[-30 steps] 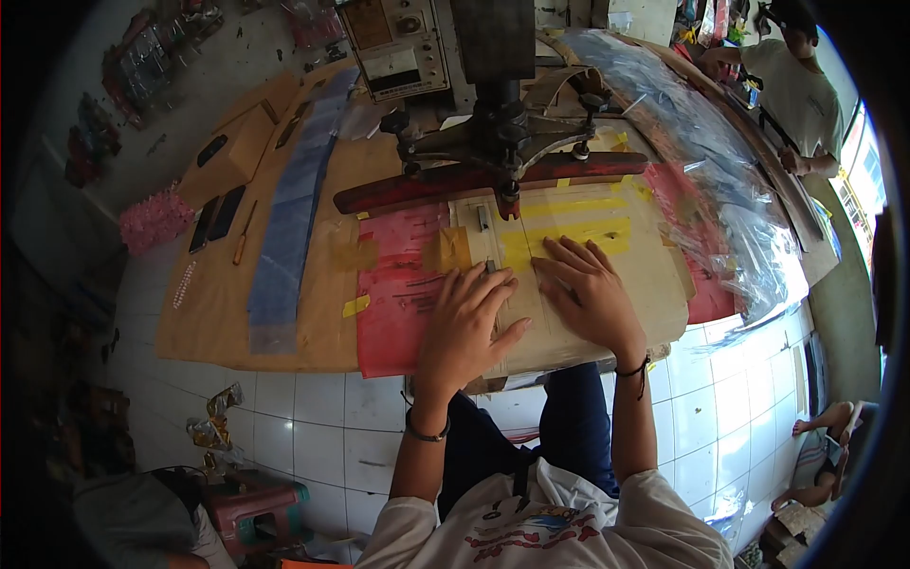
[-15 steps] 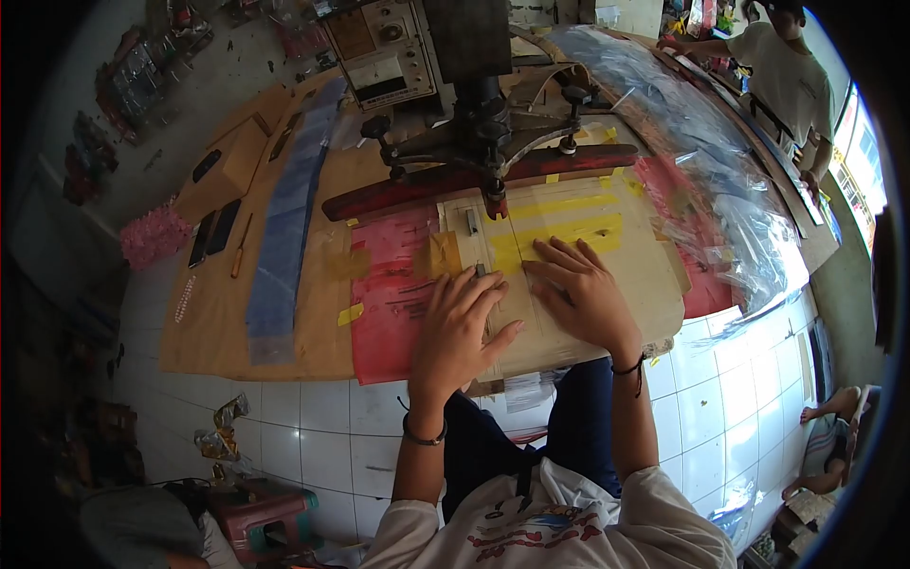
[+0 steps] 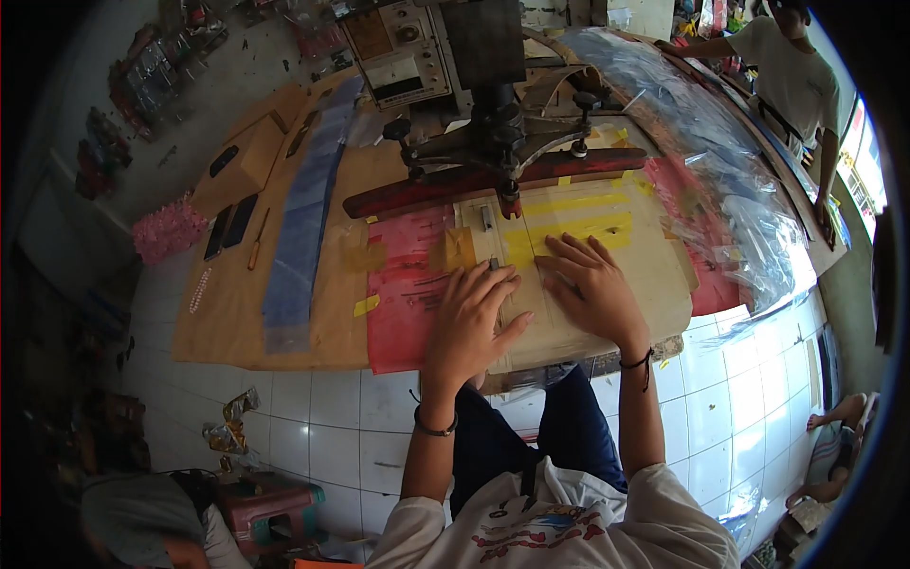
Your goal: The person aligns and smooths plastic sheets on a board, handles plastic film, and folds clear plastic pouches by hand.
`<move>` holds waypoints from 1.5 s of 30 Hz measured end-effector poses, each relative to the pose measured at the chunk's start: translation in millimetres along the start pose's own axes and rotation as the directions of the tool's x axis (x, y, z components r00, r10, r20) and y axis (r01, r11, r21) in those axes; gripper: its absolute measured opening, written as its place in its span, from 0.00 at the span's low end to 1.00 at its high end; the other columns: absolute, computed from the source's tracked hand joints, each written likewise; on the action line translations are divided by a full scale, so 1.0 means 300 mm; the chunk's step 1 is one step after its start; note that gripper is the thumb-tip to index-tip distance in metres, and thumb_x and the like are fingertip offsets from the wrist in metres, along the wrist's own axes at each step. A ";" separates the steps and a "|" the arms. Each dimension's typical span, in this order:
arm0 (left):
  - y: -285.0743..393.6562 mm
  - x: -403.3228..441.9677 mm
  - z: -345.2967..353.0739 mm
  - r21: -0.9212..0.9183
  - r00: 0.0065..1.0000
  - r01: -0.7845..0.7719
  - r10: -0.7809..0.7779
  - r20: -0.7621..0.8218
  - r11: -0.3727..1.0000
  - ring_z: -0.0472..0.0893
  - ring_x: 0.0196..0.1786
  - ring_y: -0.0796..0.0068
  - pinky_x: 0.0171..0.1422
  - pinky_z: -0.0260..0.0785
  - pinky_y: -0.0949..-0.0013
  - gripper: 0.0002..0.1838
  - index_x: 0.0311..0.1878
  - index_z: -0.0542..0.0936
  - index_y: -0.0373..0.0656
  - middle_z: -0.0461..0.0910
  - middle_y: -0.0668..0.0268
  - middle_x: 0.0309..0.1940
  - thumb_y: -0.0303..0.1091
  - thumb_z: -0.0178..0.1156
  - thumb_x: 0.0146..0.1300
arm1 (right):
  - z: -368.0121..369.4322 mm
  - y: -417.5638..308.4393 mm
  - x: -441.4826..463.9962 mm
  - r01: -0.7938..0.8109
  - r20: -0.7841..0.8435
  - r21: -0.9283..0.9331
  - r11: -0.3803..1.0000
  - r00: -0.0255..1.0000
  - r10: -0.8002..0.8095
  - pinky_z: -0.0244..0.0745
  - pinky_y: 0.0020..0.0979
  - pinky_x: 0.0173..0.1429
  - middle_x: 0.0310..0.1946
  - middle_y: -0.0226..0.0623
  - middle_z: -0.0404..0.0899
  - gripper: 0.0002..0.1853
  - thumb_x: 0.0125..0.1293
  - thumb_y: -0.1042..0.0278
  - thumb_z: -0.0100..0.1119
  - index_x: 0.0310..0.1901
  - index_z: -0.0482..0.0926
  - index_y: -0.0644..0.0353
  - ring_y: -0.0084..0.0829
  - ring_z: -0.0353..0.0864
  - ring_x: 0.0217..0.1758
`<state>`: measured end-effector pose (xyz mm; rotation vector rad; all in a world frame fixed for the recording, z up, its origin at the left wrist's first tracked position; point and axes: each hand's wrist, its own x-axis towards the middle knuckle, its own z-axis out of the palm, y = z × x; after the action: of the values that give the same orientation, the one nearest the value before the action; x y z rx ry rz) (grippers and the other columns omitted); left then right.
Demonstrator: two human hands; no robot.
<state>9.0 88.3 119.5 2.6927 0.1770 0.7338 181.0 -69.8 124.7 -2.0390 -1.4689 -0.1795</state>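
My left hand (image 3: 468, 318) lies on the left part of a beige board (image 3: 607, 332), its fingers stretched out and thumb apart. Close by its fingertips is a small metal piece (image 3: 494, 265). Flat and spread, my right hand (image 3: 597, 296) rests on the same board, fingertips by the strips of yellow tape (image 3: 569, 234). Another small metal piece (image 3: 488, 219) sits farther up. Over the board's far part hangs a dark press head (image 3: 502, 142) with a long red bar (image 3: 408, 193). Neither hand grips anything that I can see.
A red sheet (image 3: 408, 327) lies left of the board. Farther left are a blue strip (image 3: 301, 228), a screwdriver (image 3: 257, 241) and phone-like dark objects (image 3: 243, 221). Clear plastic sheeting (image 3: 749, 209) covers the right side, where another person (image 3: 791, 81) stands. A control box (image 3: 403, 57) stands behind.
The view has shifted a little, so the table appears farther right. My hands stay flat in nearly the same place on the board. The person at the right has moved an arm lower.
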 end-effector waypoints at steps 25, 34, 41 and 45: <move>-0.009 0.011 0.010 -0.084 0.984 0.138 -0.147 -0.104 0.987 0.74 0.72 0.51 0.79 0.64 0.53 0.23 0.66 0.80 0.38 0.79 0.56 0.67 0.28 0.63 0.68 | 0.013 0.026 -0.009 0.018 -0.041 0.037 0.999 0.999 -0.016 0.58 0.53 0.84 0.68 0.38 0.81 0.15 0.75 0.59 0.60 0.57 0.88 0.52 0.45 0.72 0.77; -0.002 0.014 0.007 -0.088 0.982 0.156 -0.164 -0.092 0.984 0.74 0.71 0.51 0.79 0.64 0.53 0.23 0.67 0.80 0.39 0.78 0.56 0.68 0.30 0.63 0.69 | 0.013 0.036 -0.015 0.041 -0.047 0.050 0.998 0.998 -0.038 0.57 0.54 0.84 0.67 0.38 0.82 0.14 0.75 0.60 0.60 0.56 0.89 0.51 0.45 0.73 0.77; -0.002 0.018 0.005 -0.072 0.982 0.164 -0.169 -0.082 0.984 0.75 0.71 0.51 0.78 0.65 0.54 0.23 0.67 0.80 0.38 0.78 0.56 0.68 0.30 0.63 0.69 | 0.015 0.032 -0.015 0.040 -0.058 0.051 0.998 0.998 -0.037 0.59 0.54 0.84 0.66 0.38 0.82 0.14 0.75 0.59 0.60 0.54 0.89 0.52 0.44 0.74 0.76; 0.004 0.006 0.011 -0.103 0.979 0.178 -0.187 -0.084 0.979 0.75 0.71 0.51 0.78 0.65 0.54 0.23 0.66 0.80 0.38 0.79 0.56 0.68 0.30 0.63 0.69 | 0.013 0.029 -0.016 0.045 -0.048 0.046 0.998 0.998 -0.043 0.59 0.54 0.84 0.66 0.38 0.82 0.13 0.74 0.60 0.61 0.54 0.89 0.51 0.45 0.74 0.76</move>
<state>12.3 86.5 118.1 2.5125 0.3973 0.7911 185.9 -73.4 116.1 -1.9532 -1.4763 -0.2071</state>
